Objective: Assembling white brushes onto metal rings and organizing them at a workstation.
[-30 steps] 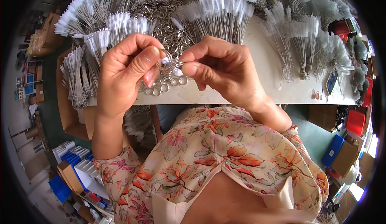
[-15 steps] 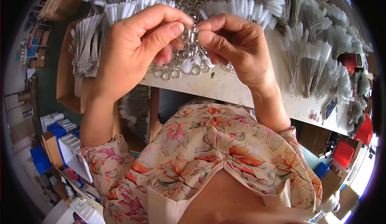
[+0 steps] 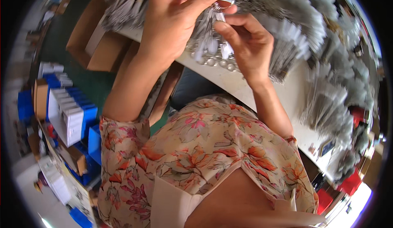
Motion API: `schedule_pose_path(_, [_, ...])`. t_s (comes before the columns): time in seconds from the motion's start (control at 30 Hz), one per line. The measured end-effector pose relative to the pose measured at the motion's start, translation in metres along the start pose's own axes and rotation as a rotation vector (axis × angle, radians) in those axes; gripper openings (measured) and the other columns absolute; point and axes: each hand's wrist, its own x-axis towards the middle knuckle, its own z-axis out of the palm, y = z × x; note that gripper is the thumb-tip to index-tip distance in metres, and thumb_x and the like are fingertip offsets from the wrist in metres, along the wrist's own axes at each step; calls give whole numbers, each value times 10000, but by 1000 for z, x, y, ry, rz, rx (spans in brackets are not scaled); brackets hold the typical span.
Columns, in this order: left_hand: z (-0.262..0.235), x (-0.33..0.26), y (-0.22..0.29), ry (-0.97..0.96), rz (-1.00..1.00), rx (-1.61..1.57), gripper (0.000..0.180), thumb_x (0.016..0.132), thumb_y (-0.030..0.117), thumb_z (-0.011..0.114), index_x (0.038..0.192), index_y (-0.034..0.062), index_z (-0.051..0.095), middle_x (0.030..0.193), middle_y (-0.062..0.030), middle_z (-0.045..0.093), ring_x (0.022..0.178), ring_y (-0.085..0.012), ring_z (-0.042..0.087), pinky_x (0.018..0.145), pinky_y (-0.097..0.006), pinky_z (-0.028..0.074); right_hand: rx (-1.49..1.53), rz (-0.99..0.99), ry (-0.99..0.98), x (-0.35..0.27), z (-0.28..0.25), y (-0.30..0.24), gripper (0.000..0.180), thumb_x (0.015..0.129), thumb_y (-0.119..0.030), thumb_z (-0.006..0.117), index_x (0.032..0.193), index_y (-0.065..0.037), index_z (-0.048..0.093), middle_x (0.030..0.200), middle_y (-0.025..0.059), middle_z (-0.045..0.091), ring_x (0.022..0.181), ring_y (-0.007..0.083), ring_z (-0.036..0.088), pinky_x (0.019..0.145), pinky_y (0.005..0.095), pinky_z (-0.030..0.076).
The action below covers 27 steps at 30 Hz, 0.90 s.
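While both hands are raised above the white table (image 3: 245,84), a small metal ring (image 3: 226,1) is pinched at the left hand (image 3: 176,19) fingertips; the right hand (image 3: 247,44) fingers are closed narrowly on dangling tags (image 3: 213,44) just below.

tag bundles (image 3: 323,64) crowding table (image 3: 262,91), hands (image 3: 213,27) hemmed in

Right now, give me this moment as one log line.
left hand: pinches small metal ring | right hand: fingers at hanging chains | table: bundled chains
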Motion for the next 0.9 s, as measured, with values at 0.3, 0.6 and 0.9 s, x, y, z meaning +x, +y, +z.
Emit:
schedule_pose_path(0.3, [-101, -60, 48, -205, -156, 806, 174, 890, 137, 514, 905, -12, 603, 851, -56, 623, 684, -124, 591, 640, -241, 469, -295, 225, -149, -43, -24, 11, 97, 794, 0, 624, 889, -6, 640, 841, 61, 634, 802, 118, 576, 752, 231, 436])
schedule_pose_path(0.6, [-209, -176, -187, -628, -510, 1567, 100, 776, 134, 538, 813, 83, 616, 742, -108, 618, 770, -291, 605, 775, -399, 411, -416, 375, -274, -63, -25, 40, 111, 776, -3, 634, 886, -15, 641, 847, 50, 641, 821, 109, 576, 785, 248, 436])
schedule_pose_path(0.9, [-276, -254, -264, -769, -708, 1157, 342, 815, 350, 537, 854, 33, 658, 894, -144, 654, 771, -306, 604, 708, -402, 470, -498, 398, -275, -62, -33, 38, 131, 752, -19, 657, 882, -30, 659, 855, 73, 645, 817, 157, 587, 757, 280, 448])
